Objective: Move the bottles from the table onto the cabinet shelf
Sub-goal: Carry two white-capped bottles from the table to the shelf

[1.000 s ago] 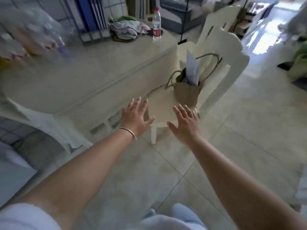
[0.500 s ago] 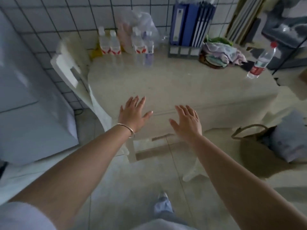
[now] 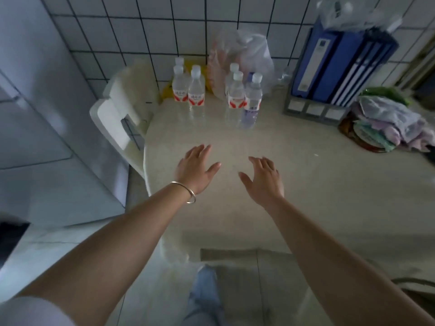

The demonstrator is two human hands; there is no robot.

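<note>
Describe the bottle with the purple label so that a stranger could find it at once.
Look at the pale table against the tiled wall, left of the blue binders. Two clusters of water bottles stand there; the bottle with the purple label is the rightmost of the right cluster. Its neighbours show red-and-white labels.

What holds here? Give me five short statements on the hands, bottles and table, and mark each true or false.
1. Both hands are empty. True: the left hand and right hand are spread open over the table.
2. The bottles lie on their sides. False: they stand upright near the tiled wall.
3. A bracelet is on the left wrist. True.
4. The blue binders stand left of the bottles. False: they stand to the right.
5. The right hand touches a bottle. False: it is well short of them.
</note>
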